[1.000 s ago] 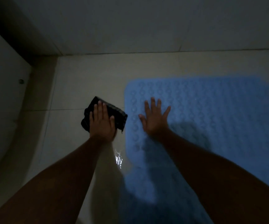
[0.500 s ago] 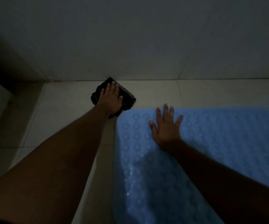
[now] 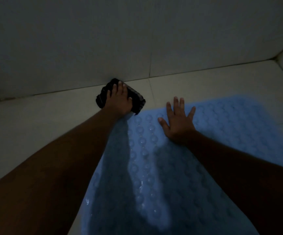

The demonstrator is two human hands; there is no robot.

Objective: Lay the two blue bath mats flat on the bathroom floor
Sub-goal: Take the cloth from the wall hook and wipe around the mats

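One blue bath mat (image 3: 213,150) lies flat on the tiled floor (image 3: 35,124), from centre to 5 o'clock. Our right hand (image 3: 178,122) presses on it, fingers spread wide. At 12 o'clock, our left hand (image 3: 120,100) rests extended fingers on a black cloth (image 3: 137,100) at the wall (image 3: 103,39) base.

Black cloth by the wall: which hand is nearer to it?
Left. The left hand presses flat on the black cloth; the right hand lies spread on the blue mat, to the cloth's right and clear of it.
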